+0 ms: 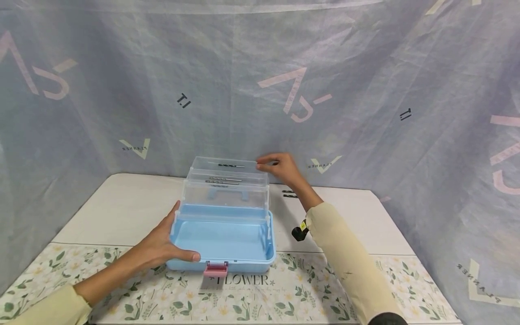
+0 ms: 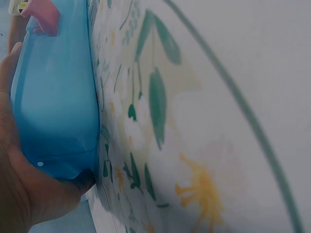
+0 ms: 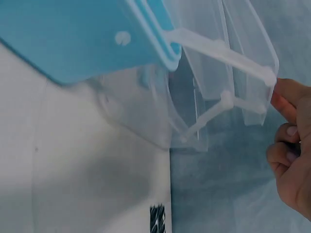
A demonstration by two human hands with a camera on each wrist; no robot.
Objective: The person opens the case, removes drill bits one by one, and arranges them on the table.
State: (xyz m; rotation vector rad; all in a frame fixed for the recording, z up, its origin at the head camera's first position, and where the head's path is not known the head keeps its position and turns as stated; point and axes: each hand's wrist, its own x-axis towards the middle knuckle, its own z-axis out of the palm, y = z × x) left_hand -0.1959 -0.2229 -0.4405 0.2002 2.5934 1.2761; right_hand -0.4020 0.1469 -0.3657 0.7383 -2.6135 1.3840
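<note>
The right hand's fingers [image 3: 284,104] pinched the upper right corner of the clear trays [image 1: 227,174], thumb and forefinger on the rim where the pivot arm ends, the other fingers loosely curled behind. The left hand [image 1: 164,248] braced the blue box [image 1: 223,243], thumb laid along its front rim and palm wrapped round the left front corner; the left wrist view showed the palm flat against the blue wall. The box sat at the middle of the surface [image 1: 122,207], its front on the floral mat [image 1: 284,293], with the trays swung up and back over the open base and the pink latch [image 1: 215,269] hanging free in front.

To do this well, the left hand should have held the base down firmly so it did not slide on the mat while the right hand worked the trays. A light pinch, following the arc of the pivot arms rather than pulling straight, seemed best, since the thin arms could twist from a one-sided pull. What looked like drill bits [image 1: 225,180] lay in the trays, though they were small in the head view; keeping the trays level would have stopped them rolling. More bits [image 1: 289,194] lay on the surface beyond the right wrist.
</note>
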